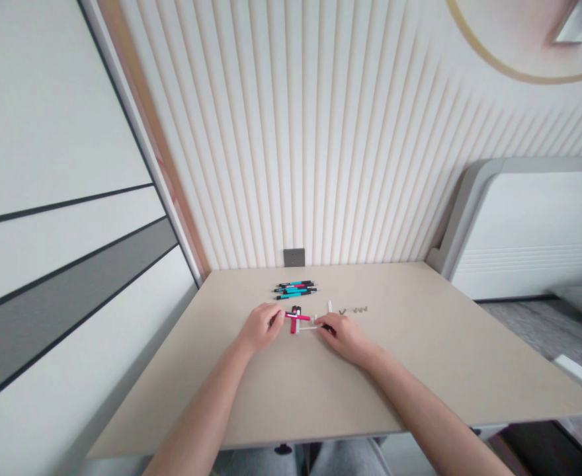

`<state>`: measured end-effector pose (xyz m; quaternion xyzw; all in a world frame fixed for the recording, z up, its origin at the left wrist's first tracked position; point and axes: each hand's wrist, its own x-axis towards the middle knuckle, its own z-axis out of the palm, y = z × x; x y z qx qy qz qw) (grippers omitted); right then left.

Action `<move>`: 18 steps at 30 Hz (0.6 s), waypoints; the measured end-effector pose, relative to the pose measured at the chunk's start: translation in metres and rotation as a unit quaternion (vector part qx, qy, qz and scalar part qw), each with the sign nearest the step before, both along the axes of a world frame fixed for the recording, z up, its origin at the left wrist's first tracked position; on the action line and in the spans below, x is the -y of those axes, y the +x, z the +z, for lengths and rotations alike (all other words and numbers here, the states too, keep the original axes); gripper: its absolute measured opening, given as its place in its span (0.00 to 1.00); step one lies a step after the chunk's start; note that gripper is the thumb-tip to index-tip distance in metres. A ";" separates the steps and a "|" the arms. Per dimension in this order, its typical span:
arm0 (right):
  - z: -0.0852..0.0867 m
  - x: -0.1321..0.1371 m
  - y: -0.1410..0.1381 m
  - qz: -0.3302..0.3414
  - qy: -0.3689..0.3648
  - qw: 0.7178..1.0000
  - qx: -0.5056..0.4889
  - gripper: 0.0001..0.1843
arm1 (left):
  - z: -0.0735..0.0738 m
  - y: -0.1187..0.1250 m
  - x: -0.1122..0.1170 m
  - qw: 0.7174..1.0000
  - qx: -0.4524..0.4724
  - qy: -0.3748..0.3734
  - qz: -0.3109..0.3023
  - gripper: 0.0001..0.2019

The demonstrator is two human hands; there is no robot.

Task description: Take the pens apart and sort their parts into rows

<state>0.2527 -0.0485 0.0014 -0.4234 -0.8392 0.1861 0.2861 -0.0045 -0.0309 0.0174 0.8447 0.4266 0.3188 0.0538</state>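
Note:
My left hand (261, 327) is closed in a pinch on a pink pen barrel (301, 318) with a black section, its free end pointing right. Just under this barrel lie more pen parts, among them a pink barrel piece (293, 326) and a pale tube beside it. My right hand (343, 336) rests low over the table, fingers pressed together near a small whitish piece (313, 318). Whether the fingertips grip that piece is too small to tell. A thin white rod (308, 328) lies between the hands, its right end by my right fingers.
Several blue-and-black pens (295, 291) lie in a pile toward the back of the beige table (291, 396). Beyond my right hand are a clear tube (329, 306), small black clips (342, 311) and a row of tiny springs (360, 309). A dark socket (293, 257) sits on the ribbed wall.

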 end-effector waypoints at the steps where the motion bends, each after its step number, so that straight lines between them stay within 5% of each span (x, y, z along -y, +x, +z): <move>1: -0.001 0.001 -0.001 0.011 -0.001 1.000 0.002 0.12 | -0.001 0.001 0.000 1.000 -0.011 0.002 -0.008 0.15; 13: 0.001 0.004 -0.004 0.043 0.018 0.998 0.044 0.12 | 0.000 0.008 0.005 0.997 -0.045 -0.017 -0.057 0.17; 18: 0.003 0.005 -0.003 0.042 0.023 0.997 0.055 0.11 | 0.002 0.002 0.003 1.000 -0.021 0.013 -0.010 0.16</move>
